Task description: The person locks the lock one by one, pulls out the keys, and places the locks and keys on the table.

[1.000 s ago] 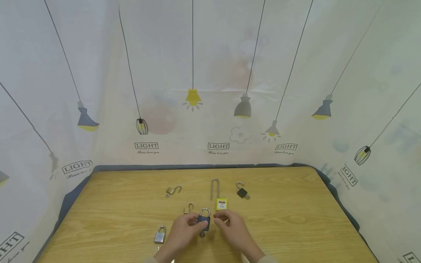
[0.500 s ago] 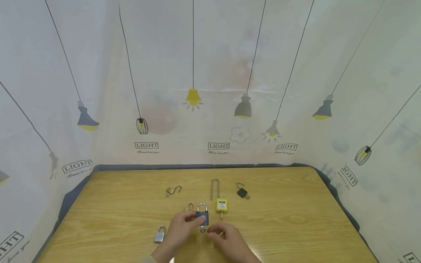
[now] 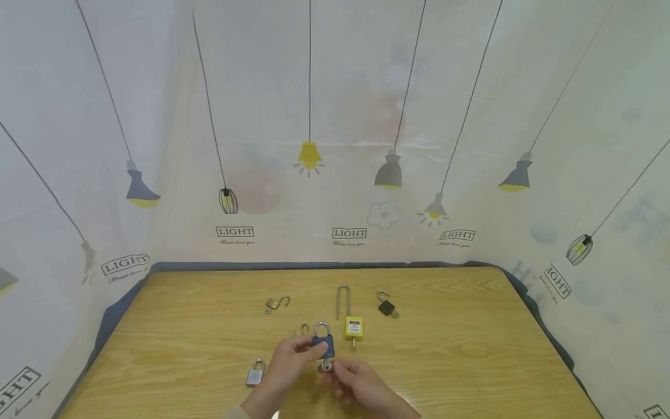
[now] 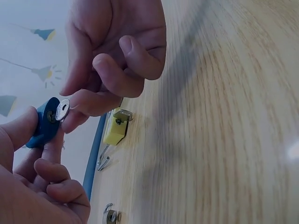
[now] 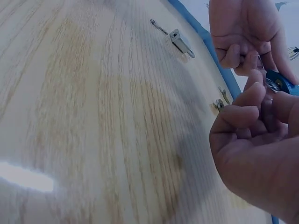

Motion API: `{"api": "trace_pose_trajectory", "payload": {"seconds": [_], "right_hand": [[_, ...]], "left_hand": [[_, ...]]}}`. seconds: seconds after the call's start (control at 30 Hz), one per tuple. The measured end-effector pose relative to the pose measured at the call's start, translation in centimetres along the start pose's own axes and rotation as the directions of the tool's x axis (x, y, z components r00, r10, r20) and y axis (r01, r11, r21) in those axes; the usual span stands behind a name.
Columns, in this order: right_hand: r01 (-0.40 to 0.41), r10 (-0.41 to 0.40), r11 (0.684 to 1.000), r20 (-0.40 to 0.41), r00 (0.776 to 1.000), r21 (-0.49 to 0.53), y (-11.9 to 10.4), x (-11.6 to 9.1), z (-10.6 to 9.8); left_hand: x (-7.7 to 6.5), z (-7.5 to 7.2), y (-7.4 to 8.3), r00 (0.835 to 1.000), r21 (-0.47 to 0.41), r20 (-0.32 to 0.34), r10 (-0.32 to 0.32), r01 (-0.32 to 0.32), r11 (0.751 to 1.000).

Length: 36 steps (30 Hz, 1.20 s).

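Note:
My left hand (image 3: 287, 362) holds a blue padlock (image 3: 324, 347) between thumb and fingers, above the wooden table. Its silver shackle (image 3: 321, 327) points away from me and looks closed. A silver key (image 3: 327, 365) sticks out of the padlock's bottom end. My right hand (image 3: 363, 385) is at that key, with thumb and curled forefinger on either side of its head. In the left wrist view the key (image 4: 62, 110) stands at the keyhole face of the padlock (image 4: 46, 122), against the right fingertips. The right wrist view half hides the key behind fingers.
On the table (image 3: 460, 349) lie a silver padlock (image 3: 255, 375) at left, a small brass one (image 3: 300, 330) partly hidden behind my left hand, another brass padlock (image 3: 273, 304), a yellow long-shackle padlock (image 3: 354, 327) with its key, and a black padlock (image 3: 387, 307). A printed curtain (image 3: 293, 87) surrounds the table.
The blue padlock has moved slightly away from me, uncovering the yellow padlock's key. My right hand has come down from beside the shackle to the blue padlock's key.

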State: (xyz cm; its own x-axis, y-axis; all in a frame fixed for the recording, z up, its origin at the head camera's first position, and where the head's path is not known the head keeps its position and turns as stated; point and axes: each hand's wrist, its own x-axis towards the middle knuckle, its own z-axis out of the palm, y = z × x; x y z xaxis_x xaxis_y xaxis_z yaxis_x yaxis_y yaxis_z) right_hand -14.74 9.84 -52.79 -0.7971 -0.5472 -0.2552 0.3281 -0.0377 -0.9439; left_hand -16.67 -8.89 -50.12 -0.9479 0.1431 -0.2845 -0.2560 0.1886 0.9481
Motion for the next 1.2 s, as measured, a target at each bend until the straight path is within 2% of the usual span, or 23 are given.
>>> {"api": "trace_pose_trajectory", "payload": {"seconds": [0.17,0.27,0.8,0.9,1.03,1.2], "right_hand": [[-0.003,-0.018,0.987,0.125,0.992,0.162,0.3,0.0,-0.1],[0.003,-0.039,0.978,0.168,0.985,0.210,0.5,0.1,-0.2],[0.025,-0.050,0.980,0.122,0.991,0.200,0.5,0.3,-0.1],[0.030,-0.043,0.984,0.073,0.996,0.174,0.5,0.4,0.0],[0.054,-0.050,0.997,-0.060,0.997,0.063,0.5,0.6,0.4],[0.090,-0.105,0.993,-0.243,0.964,-0.074,0.4,0.8,1.5]], "left_hand": [[-0.1,0.2,0.0,1.000,-0.012,0.009,0.012,-0.012,1.000],[-0.2,0.3,0.0,1.000,-0.018,0.008,0.020,-0.020,1.000],[0.0,0.3,-0.1,1.000,-0.024,0.012,0.019,-0.019,1.000],[-0.1,0.3,0.0,1.000,-0.023,0.010,0.026,-0.026,0.999],[-0.1,0.4,0.0,1.000,-0.010,-0.005,0.028,-0.028,1.000],[-0.1,0.7,-0.2,0.999,0.016,-0.044,0.027,-0.026,1.000]]}}
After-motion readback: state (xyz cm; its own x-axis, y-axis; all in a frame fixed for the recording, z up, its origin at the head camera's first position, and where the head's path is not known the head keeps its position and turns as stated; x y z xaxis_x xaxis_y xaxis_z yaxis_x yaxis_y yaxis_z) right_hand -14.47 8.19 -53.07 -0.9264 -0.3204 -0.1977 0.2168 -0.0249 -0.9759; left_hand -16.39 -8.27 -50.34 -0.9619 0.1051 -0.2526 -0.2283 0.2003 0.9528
